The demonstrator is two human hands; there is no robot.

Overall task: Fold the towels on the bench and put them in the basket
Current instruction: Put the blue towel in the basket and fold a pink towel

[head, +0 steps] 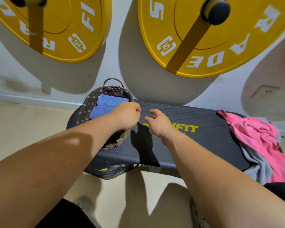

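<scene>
a dark bench (196, 145) with yellow lettering runs across the middle of the view, close to a pale wall (118, 63). at its left end sits a wicker basket (115, 140) with a loop handle and a brown flowered lining. two folded blue towels (109, 104) lie side by side inside it, one behind the other, the near one partly hidden by the left forearm. the left hand (127, 115) is over the basket's right rim, fingers curled in toward the palm; it seems to hold nothing, though the underside is out of sight. the right hand (158, 123) hovers just beside it over the bare bench top, fingers loosely parted and bent, empty, casting a dark shadow on the bench. the two hands are near each other but not touching. at the bench's right end lies an unfolded heap: a pink towel (257, 137) crumpled on top, and a grey towel (258, 163) beneath it, hanging over the front edge. two big yellow weight plates (196, 51) with white letters hang on the wall above. a wall socket (263, 92) shows at the right, low on the wall. the floor (23, 125) is beige.
</scene>
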